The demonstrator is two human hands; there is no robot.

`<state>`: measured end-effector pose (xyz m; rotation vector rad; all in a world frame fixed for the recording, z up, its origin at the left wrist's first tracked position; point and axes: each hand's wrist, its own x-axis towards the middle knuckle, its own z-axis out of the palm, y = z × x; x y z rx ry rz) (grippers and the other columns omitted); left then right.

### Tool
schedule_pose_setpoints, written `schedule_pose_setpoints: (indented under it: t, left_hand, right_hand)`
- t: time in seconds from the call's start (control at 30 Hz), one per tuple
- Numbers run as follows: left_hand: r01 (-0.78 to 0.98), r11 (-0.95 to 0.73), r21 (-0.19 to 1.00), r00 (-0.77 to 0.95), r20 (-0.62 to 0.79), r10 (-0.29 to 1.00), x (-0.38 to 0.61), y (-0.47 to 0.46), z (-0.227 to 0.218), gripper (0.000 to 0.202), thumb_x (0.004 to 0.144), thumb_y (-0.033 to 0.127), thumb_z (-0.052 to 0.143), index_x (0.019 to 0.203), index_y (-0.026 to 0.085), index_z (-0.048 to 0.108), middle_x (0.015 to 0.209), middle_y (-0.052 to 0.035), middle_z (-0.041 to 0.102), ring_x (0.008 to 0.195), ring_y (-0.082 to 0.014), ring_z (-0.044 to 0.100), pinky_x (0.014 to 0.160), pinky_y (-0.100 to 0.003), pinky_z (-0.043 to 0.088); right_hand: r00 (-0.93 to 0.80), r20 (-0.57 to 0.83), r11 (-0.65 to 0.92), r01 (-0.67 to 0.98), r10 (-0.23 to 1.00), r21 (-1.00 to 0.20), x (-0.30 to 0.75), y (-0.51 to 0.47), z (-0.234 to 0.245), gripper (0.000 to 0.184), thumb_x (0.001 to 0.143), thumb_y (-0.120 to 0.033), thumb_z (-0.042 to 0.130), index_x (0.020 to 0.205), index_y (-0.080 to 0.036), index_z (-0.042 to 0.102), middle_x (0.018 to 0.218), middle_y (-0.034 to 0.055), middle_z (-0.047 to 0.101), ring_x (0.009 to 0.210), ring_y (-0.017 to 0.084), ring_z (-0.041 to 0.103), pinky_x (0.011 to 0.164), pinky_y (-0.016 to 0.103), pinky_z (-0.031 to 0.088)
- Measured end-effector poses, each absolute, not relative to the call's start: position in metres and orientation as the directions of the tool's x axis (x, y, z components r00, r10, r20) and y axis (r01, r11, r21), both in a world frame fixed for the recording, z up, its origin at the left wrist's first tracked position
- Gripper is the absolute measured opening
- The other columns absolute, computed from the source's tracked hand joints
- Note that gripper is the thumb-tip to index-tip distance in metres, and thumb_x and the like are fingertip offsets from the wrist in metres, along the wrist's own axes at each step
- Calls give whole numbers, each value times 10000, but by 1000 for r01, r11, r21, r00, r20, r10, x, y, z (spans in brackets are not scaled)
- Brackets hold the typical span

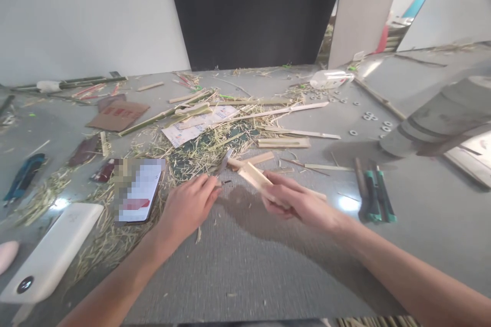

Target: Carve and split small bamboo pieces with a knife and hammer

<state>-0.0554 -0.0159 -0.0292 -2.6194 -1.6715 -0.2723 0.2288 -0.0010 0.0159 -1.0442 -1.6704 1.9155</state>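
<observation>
My left hand (194, 198) is closed around what looks like a small knife; its handle is hidden in the fingers. The knife's greyish blade (225, 161) points up and away, close to the end of a pale bamboo strip. My right hand (289, 196) is wrapped round split bamboo strips (255, 178), which slant up to the left, and a thin end sticks out on the right behind the fingers. Just beyond them a short flat piece of bamboo (261, 158) lies on the table. Shavings (203, 156) are heaped over a dark green mat beyond my left hand.
A phone (142, 189) and a white power bank (53, 250) lie at left, near a teal cutter (26, 178). At right are green-handled tools (378, 194), small white rings (370, 116), a clear bottle (330, 79) and a large grey cylinder (437, 117). Bamboo strips (284, 142) lie beyond my hands.
</observation>
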Motion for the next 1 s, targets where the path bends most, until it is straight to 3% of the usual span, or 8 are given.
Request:
schedule_pose_setpoints:
  t: [0.07,0.13,0.2,0.27,0.33,0.5,0.8,1.0]
  left_hand:
    - [904,-425,37,412,186,892,-54,-15,-27,177,1055,300,463,1015,213,611,965,-61,632,900,-237,627,759,-333,461]
    - [882,-446,149,399,267,877,-49,-17,-20,175,1015,352,549,1079,212,633,1054,-93,638,1024,-287,617,893,-423,487]
    - [772,-466,433,346,329,879,-41,-21,-10,314,970,433,619,1199,219,624,1148,-112,649,1118,-303,607,962,-461,497]
    - [532,-358,767,293,230,928,-28,-26,-1,361,965,468,629,1233,226,621,1079,-81,691,998,-244,662,879,-388,550]
    - [308,-151,939,276,64,959,-15,-29,3,309,962,452,651,1165,221,671,1022,-63,737,923,-211,702,835,-336,578]
    - [110,85,990,205,-106,973,1,-29,-3,217,926,392,719,901,184,775,783,-34,766,731,-164,724,681,-243,593]
    - [-126,233,964,126,-217,968,-6,-23,-18,224,899,380,759,870,159,746,797,-63,787,678,-173,754,642,-253,639]
    - [-221,175,959,59,-166,984,-12,-20,-19,194,899,353,760,856,165,739,786,-49,776,670,-160,745,629,-240,637]
  right_hand:
    - [-627,-283,-272,116,726,-955,223,-4,15,273,1074,-438,376,1065,-182,470,754,-15,478,575,81,385,511,213,301]
    - [-601,-259,-261,86,756,-962,218,-8,12,266,1072,-426,393,1048,-176,483,811,7,523,606,85,444,545,219,354]
    - [-584,-227,-230,69,779,-971,213,-11,6,282,1066,-423,441,966,-165,499,827,20,548,657,96,498,608,230,400]
    - [-572,-199,-193,71,796,-979,209,-14,1,312,1062,-423,480,893,-161,494,813,23,566,689,101,512,640,232,397]
    - [-564,-163,-155,62,810,-986,205,-15,-4,343,1050,-450,523,869,-160,500,771,7,555,671,95,482,620,227,358]
    - [-545,-110,-94,57,831,-994,201,-15,-8,394,989,-507,634,857,-136,616,733,-2,541,653,91,463,579,217,315]
    - [-432,-144,-130,62,890,-990,205,-12,-12,364,1004,-473,612,846,-145,593,750,-1,566,680,98,479,625,214,338]
    - [-420,-176,-202,-17,890,-979,209,-10,-15,349,978,-498,647,944,-151,645,798,13,567,686,101,484,610,215,346]
